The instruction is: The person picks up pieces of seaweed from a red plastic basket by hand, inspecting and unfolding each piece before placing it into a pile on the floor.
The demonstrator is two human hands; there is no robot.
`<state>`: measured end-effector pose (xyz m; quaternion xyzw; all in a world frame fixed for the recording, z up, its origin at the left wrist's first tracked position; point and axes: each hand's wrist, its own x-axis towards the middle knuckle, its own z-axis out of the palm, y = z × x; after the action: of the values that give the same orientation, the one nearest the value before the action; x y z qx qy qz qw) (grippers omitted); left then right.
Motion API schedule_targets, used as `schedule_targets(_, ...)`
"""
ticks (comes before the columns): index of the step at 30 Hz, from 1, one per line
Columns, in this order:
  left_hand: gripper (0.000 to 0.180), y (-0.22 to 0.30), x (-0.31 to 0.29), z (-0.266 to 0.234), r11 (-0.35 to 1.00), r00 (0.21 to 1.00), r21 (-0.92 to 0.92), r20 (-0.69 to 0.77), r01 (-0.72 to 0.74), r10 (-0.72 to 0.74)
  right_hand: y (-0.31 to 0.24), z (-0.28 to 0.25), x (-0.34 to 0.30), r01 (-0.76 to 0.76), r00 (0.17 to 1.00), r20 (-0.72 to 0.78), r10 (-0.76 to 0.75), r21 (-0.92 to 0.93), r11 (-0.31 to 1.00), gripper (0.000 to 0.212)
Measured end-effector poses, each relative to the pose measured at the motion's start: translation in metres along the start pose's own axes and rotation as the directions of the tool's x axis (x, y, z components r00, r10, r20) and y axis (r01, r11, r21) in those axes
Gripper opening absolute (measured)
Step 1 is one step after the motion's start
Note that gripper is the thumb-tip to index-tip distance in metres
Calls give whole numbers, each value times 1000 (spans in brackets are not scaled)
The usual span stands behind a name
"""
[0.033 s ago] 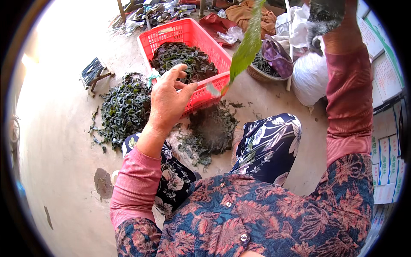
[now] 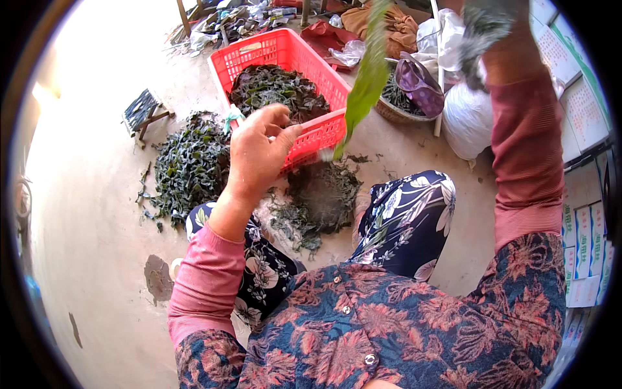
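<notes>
My left hand [image 2: 262,139] is raised in front of the near rim of a red plastic basket [image 2: 330,133]. Its fingers are loosely curled with the thumb apart, and nothing shows between them. A long green strip of seaweed [image 2: 368,84] hangs to the right of that hand; its upper end runs out of the picture. High at the upper right is my right hand [image 2: 512,48], blurred, beside a dark, wet-looking blurred mass [image 2: 483,42]. Its fingers are hidden, so its grip does not show. Dark leafy seaweed [image 2: 278,91] lies inside the basket.
A heap of dark seaweed [image 2: 188,165] lies left of my knee, with more scraps [image 2: 324,194] between my legs. A small folding stool [image 2: 146,113] stands at left. A round basket [image 2: 402,107], a white sack [image 2: 466,120] and stacked boxes [image 2: 586,240] are at right.
The green strip has swung and now hangs more upright, its lower tip farther down. My right hand has shifted slightly and is more blurred. My left hand has barely moved.
</notes>
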<state>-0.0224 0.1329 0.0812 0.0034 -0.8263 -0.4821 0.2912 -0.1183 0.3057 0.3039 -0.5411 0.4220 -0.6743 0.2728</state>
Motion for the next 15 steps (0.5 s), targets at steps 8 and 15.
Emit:
schedule_targets(8,60,28,-16,3,452,778,-635,537,627,-325,141,-6,-57,-605,794,54,606,163,779,20)
schedule_targets(15,24,-2,12,14,318,824,-779,415,541,-385,200,-28,-85,-689,724,-53,688,-22,724,26)
